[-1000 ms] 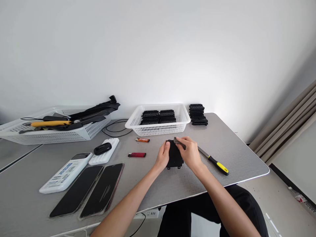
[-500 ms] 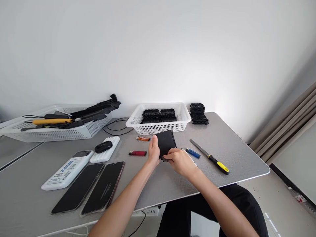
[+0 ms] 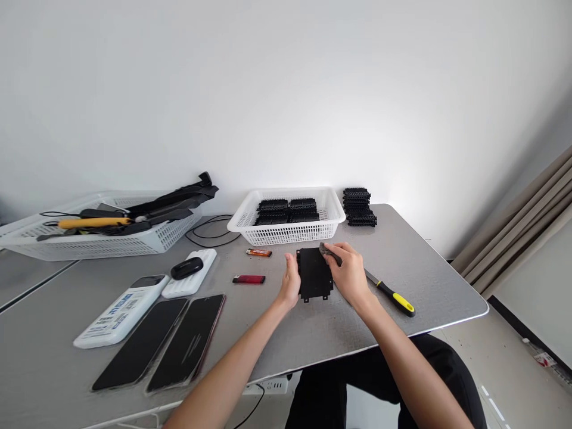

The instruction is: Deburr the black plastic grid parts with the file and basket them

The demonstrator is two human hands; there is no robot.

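Observation:
A flat black plastic plate [image 3: 314, 274] with small tabs along its edges is tilted up above the table. My left hand [image 3: 291, 282] grips its left edge, thumb pointing up. Between the fingers and thumb of my right hand [image 3: 350, 271] is a small dark grey piece [image 3: 328, 252], perhaps folded sandpaper, at the plate's upper right corner. The right hand hides part of the plate's right side. Just beyond that hand lies a flat file [image 3: 395, 298] with a black and yellow handle, its blade partly covered.
Behind the plate stands a white basket [image 3: 286, 237] of similar black plates, with a stack [image 3: 358, 207] beside it. Red [image 3: 249, 279] and orange [image 3: 259, 252] lighters lie to the left. Farther left are two phones [image 3: 186, 342], white power banks [image 3: 121, 312] and another basket [image 3: 158, 239].
The plate has turned and shifted slightly right and down. My right hand has moved from its lower edge to the upper right corner, now covering the blue lighter.

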